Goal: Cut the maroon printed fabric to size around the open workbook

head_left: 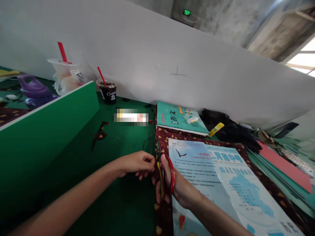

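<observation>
R hand, lower ctr of frame: grip is clenched round red-handled scissors, thumb up by the handle loop, blades pointing to top of frame, right along L edge of a dark brown patterned cloth. Can't tell if blades are apart. L hand just left of it, fingers curled, tips close to same cloth edge; can't tell if that grip pinches any fabric.

Cloth runs from ctr to lower R of frame on the green tabletop. On it: bluish-white sheet w/ a bird print & next to it a printed page w/ a blue map shape; teal book at cloth's far end, a bit R of ctr. Yellow tube by book's R corner, against black fabric. Pink folder at far R.

L of ctr: cloth scraps on tabletop, pixelated item above/R of them, dark cup w/ red straw near the white partition. Green divider slants across L side; beyond it, upper L, clear cup w/ red straw & purple obj.. Lit green exit sign up top.
</observation>
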Action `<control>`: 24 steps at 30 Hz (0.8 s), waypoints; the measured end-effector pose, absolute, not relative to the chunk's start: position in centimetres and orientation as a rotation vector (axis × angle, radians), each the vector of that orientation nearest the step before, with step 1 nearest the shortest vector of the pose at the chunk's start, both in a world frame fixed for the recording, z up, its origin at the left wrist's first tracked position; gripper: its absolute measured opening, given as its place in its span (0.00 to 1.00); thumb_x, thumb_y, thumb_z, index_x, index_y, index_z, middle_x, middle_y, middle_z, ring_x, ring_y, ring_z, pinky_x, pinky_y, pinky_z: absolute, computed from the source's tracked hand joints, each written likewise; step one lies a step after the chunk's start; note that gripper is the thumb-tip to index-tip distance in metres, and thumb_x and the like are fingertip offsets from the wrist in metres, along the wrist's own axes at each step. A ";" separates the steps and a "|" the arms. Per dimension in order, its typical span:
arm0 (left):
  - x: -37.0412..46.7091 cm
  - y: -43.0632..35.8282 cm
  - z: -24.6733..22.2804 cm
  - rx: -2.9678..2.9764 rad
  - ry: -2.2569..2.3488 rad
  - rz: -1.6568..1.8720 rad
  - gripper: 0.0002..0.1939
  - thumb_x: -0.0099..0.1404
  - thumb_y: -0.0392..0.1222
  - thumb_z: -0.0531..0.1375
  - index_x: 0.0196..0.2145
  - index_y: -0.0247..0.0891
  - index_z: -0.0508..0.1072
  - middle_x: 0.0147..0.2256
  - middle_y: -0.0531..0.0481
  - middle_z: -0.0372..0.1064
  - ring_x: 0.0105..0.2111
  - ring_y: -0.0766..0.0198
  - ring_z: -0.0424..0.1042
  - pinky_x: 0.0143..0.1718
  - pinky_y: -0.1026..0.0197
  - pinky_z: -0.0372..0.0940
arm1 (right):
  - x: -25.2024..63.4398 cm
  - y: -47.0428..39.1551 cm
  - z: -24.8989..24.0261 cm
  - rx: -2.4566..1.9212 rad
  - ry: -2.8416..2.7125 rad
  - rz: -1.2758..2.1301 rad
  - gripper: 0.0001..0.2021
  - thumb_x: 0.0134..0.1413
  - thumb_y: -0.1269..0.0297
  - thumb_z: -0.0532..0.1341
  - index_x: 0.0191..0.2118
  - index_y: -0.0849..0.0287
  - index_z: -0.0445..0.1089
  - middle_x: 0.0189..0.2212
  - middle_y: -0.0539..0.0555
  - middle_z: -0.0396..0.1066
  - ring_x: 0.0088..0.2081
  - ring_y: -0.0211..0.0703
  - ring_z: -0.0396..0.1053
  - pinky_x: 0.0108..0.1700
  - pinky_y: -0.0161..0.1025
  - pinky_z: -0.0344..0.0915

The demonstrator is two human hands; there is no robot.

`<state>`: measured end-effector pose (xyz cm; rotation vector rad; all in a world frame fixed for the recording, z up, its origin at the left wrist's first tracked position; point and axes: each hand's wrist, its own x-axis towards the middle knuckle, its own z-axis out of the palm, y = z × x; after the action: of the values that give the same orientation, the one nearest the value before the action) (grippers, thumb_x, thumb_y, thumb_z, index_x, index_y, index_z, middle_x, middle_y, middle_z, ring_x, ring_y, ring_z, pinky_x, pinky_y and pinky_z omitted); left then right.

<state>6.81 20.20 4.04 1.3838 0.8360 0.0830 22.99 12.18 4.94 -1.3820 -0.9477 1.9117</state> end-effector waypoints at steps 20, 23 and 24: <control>7.0 20.0 4.5 1.431 0.868 0.050 0.06 0.55 0.42 0.58 0.31 0.38 0.71 0.20 0.58 0.65 0.17 0.71 0.62 0.18 0.67 0.50 | 21.6 12.0 4.5 -1.476 -1.009 1.693 0.33 0.51 0.27 0.53 0.31 0.60 0.65 0.18 0.44 0.59 0.12 0.33 0.63 0.10 0.27 0.44; 7.0 20.1 4.4 1.424 0.864 0.058 0.04 0.53 0.40 0.57 0.28 0.38 0.68 0.19 0.58 0.64 0.17 0.71 0.61 0.18 0.67 0.50 | 21.9 12.1 4.3 -1.422 -0.985 1.720 0.33 0.52 0.28 0.52 0.35 0.59 0.65 0.20 0.45 0.63 0.12 0.31 0.61 0.10 0.26 0.44; 6.9 20.1 4.4 1.420 0.861 0.062 0.03 0.53 0.40 0.56 0.27 0.39 0.67 0.19 0.59 0.64 0.16 0.72 0.61 0.18 0.67 0.50 | 22.1 12.1 4.3 -1.396 -0.980 1.750 0.33 0.53 0.28 0.52 0.38 0.59 0.65 0.21 0.45 0.64 0.12 0.30 0.61 0.10 0.26 0.44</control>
<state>6.93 20.13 4.39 1.4205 0.8609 0.0616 22.09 12.11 4.27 -1.3962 -0.9799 1.7500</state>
